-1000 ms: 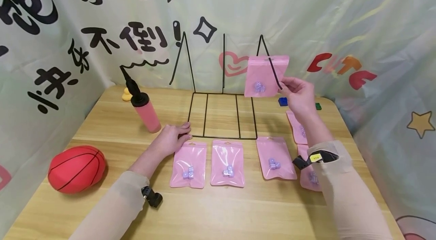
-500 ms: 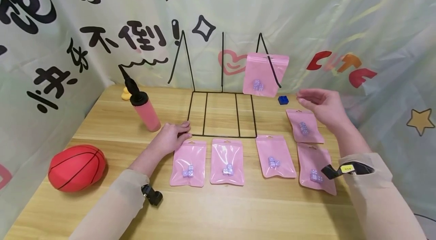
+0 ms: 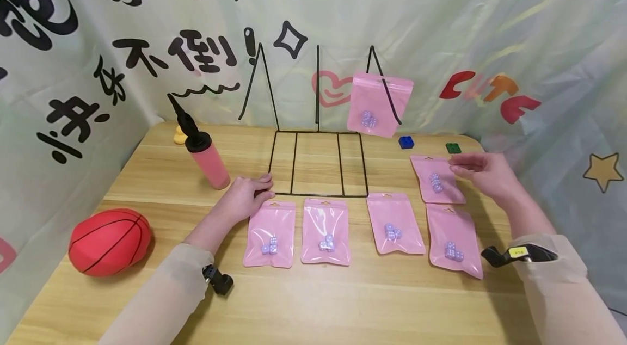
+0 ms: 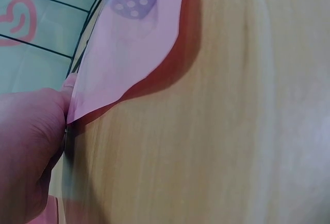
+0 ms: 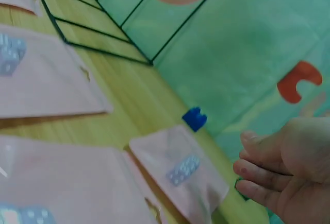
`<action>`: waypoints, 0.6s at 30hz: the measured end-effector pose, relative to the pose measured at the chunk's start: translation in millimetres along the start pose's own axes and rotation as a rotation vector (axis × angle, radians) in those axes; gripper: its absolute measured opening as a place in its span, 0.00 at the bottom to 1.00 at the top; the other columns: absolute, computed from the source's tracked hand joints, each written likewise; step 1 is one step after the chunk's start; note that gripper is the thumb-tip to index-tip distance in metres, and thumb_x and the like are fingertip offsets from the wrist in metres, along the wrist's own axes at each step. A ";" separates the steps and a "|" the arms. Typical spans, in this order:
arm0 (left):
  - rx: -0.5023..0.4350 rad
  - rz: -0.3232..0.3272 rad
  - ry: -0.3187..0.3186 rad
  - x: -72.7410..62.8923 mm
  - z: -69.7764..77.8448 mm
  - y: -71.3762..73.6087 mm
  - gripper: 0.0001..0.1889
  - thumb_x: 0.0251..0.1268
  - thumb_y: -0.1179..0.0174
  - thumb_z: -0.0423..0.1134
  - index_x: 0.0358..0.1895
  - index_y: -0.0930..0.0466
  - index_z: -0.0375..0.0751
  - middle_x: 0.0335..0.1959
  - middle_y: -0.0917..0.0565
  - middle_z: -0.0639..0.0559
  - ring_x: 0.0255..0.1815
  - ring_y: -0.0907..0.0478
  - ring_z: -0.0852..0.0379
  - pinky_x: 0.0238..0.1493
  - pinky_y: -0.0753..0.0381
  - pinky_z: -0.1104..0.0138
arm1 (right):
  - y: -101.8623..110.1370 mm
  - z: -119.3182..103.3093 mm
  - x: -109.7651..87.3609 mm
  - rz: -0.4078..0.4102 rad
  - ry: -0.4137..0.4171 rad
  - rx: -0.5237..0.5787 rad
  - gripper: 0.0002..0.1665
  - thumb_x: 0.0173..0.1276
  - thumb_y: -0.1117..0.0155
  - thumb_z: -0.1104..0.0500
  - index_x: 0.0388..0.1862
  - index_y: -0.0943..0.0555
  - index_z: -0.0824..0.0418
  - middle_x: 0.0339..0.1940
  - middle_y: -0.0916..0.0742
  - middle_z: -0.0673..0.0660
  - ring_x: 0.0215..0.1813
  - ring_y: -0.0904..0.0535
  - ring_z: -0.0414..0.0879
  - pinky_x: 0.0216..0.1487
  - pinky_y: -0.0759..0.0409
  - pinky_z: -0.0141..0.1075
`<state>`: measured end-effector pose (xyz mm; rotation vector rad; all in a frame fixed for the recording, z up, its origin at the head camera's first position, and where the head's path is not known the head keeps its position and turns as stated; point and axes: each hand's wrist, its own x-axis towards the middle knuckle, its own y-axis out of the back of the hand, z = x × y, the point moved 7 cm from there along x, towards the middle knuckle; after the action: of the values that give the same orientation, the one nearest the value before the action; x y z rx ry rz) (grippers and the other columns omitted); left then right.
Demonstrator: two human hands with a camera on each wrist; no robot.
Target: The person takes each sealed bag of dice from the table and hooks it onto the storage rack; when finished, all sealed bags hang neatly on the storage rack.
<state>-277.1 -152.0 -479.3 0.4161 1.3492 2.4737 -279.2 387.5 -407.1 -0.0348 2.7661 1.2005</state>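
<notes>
My left hand (image 3: 247, 198) holds the front left corner of a black wire display rack (image 3: 318, 195), with fingers and thumb on either side of the corner. Just below that hand lies a pink zip bag of dice (image 3: 271, 225); in the left wrist view the same bag (image 4: 139, 49) fills the upper middle. A pink bag (image 3: 379, 97) of dice hangs from the rack's right hook (image 3: 390, 97). At the right, my right hand (image 3: 485, 173) has its fingertips beside the upper bag (image 3: 437, 168). In the right wrist view its loosely bent fingers (image 5: 258, 175) hold nothing.
More pink dice bags (image 3: 325, 225) lie along the front, including one (image 3: 395, 214) right of centre and one (image 3: 455, 225) below the upper bag. Blue (image 3: 406, 142) and green (image 3: 453, 148) bricks sit at the back. A pink bottle-shaped pump (image 3: 210, 162) and red ball (image 3: 110, 241) stand left.
My right hand lets go of the hanging bag, which stays on the right hook, and moves right and down to the upper bag on the table. The left hand keeps its place.
</notes>
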 end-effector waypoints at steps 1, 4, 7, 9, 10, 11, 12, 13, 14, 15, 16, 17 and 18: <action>0.000 0.001 0.002 0.1 -0.2 0.0 0.20 0.74 0.30 0.41 0.63 0.15 0.36 0.69 0.21 0.44 0.71 0.24 0.42 0.72 0.28 0.49 | -0.1 5.2 0.5 -0.005 -0.010 0.001 0.30 0.79 0.33 0.48 0.70 0.21 0.67 0.65 0.17 0.71 0.63 0.21 0.58 0.48 0.22 0.22; 0.001 0.001 0.002 0.4 -1.0 -0.3 0.20 0.74 0.30 0.41 0.63 0.15 0.36 0.69 0.21 0.44 0.71 0.24 0.42 0.72 0.27 0.49 | -1.1 20.8 2.6 -0.009 -0.044 -0.011 0.31 0.79 0.32 0.49 0.70 0.23 0.69 0.65 0.18 0.73 0.64 0.22 0.63 0.52 0.20 0.29; 0.000 -0.001 0.000 0.9 -1.4 -0.8 0.20 0.74 0.30 0.42 0.63 0.15 0.36 0.69 0.21 0.44 0.71 0.24 0.42 0.72 0.27 0.49 | -2.5 33.7 4.2 -0.007 -0.072 -0.021 0.31 0.80 0.33 0.50 0.69 0.24 0.72 0.64 0.19 0.75 0.64 0.23 0.66 0.58 0.20 0.45; -0.002 -0.002 -0.002 1.1 -1.7 -1.1 0.20 0.74 0.30 0.42 0.63 0.15 0.36 0.69 0.21 0.43 0.71 0.24 0.42 0.71 0.26 0.49 | -3.6 40.8 4.7 -0.002 -0.095 -0.023 0.31 0.80 0.33 0.51 0.68 0.24 0.74 0.63 0.19 0.76 0.63 0.24 0.68 0.60 0.22 0.53; -0.001 -0.001 -0.004 1.2 -1.8 -1.2 0.20 0.74 0.30 0.42 0.63 0.15 0.36 0.69 0.21 0.43 0.71 0.24 0.42 0.71 0.26 0.49 | -4.1 43.9 4.8 0.000 -0.108 -0.022 0.31 0.80 0.33 0.51 0.68 0.24 0.74 0.62 0.19 0.77 0.62 0.24 0.68 0.60 0.23 0.56; -0.002 0.000 -0.002 1.2 -1.9 -1.2 0.20 0.74 0.30 0.42 0.63 0.15 0.36 0.69 0.21 0.44 0.71 0.24 0.42 0.71 0.26 0.49 | -4.9 47.3 5.3 0.002 -0.123 -0.018 0.31 0.80 0.33 0.52 0.68 0.25 0.75 0.62 0.20 0.77 0.61 0.25 0.69 0.59 0.23 0.56; -0.003 0.000 -0.001 1.1 -2.0 -1.3 0.20 0.74 0.30 0.42 0.63 0.15 0.36 0.69 0.21 0.44 0.71 0.24 0.42 0.71 0.27 0.49 | -5.9 50.2 5.6 0.002 -0.141 -0.015 0.31 0.80 0.33 0.52 0.68 0.25 0.75 0.62 0.20 0.77 0.60 0.25 0.68 0.57 0.22 0.54; -0.004 0.000 0.001 0.9 -1.9 -1.2 0.20 0.74 0.30 0.42 0.63 0.15 0.36 0.69 0.21 0.44 0.71 0.24 0.42 0.72 0.27 0.49 | -6.9 52.7 6.2 0.002 -0.151 -0.012 0.32 0.79 0.33 0.52 0.69 0.25 0.75 0.62 0.20 0.77 0.59 0.25 0.68 0.55 0.21 0.51; -0.004 0.000 0.003 0.7 -1.7 -1.2 0.20 0.74 0.30 0.42 0.64 0.15 0.36 0.70 0.21 0.44 0.71 0.25 0.42 0.72 0.27 0.49 | -8.2 55.0 6.8 0.001 -0.164 -0.007 0.32 0.79 0.33 0.52 0.69 0.25 0.75 0.61 0.20 0.76 0.58 0.25 0.67 0.52 0.20 0.47; -0.004 0.000 0.004 0.5 -1.4 -1.2 0.20 0.74 0.30 0.42 0.64 0.15 0.36 0.70 0.21 0.44 0.71 0.25 0.42 0.72 0.27 0.49 | -9.5 57.0 7.8 0.000 -0.170 -0.003 0.32 0.79 0.32 0.52 0.69 0.25 0.75 0.61 0.20 0.76 0.57 0.24 0.66 0.48 0.19 0.42; -0.004 -0.001 0.006 0.3 -1.1 -1.3 0.20 0.74 0.30 0.42 0.64 0.15 0.36 0.70 0.21 0.44 0.71 0.25 0.42 0.72 0.27 0.49 | -10.8 58.4 8.6 -0.002 -0.175 0.000 0.33 0.79 0.32 0.51 0.69 0.25 0.74 0.61 0.19 0.76 0.56 0.24 0.65 0.45 0.19 0.38; -0.005 -0.003 0.008 0.1 -0.8 -1.3 0.20 0.74 0.30 0.42 0.64 0.15 0.36 0.70 0.21 0.44 0.71 0.25 0.42 0.72 0.27 0.49 | -12.2 60.1 9.7 -0.006 -0.180 0.004 0.33 0.79 0.32 0.51 0.69 0.25 0.74 0.60 0.19 0.75 0.55 0.24 0.64 0.42 0.20 0.35; -0.006 -0.005 0.010 -0.1 -0.5 -1.5 0.20 0.74 0.31 0.42 0.64 0.15 0.36 0.70 0.21 0.44 0.71 0.25 0.43 0.72 0.27 0.49 | -13.3 60.7 10.6 -0.008 -0.182 0.005 0.33 0.79 0.33 0.50 0.69 0.25 0.74 0.60 0.19 0.75 0.54 0.24 0.63 0.40 0.20 0.33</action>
<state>-277.1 -151.6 -480.8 0.3988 1.3452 2.4785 -282.3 422.9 -459.2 0.0608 2.6089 1.1339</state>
